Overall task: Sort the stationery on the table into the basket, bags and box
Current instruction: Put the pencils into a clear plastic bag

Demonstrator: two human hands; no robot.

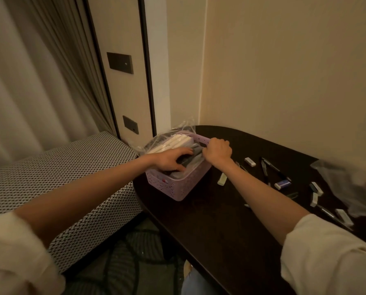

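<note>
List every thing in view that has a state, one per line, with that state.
Basket: upright at the table's left end, full of bagged items.
Clear bag: in the basket, holding white sticks.
Left hand: reaching into the basket, fingers on dark items.
Right hand: curled over the basket's far rim.
Erasers: loose on the table.
Pens: loose on the table.
Table: scattered with stationery.

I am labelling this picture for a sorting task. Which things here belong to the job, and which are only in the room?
Part of the job: lilac basket; clear bags inside it; loose erasers; pens; crumpled clear bag; left hand in the basket; right hand at its rim.

Only in the room: patterned seat; curtain; wall switch plates.
</note>
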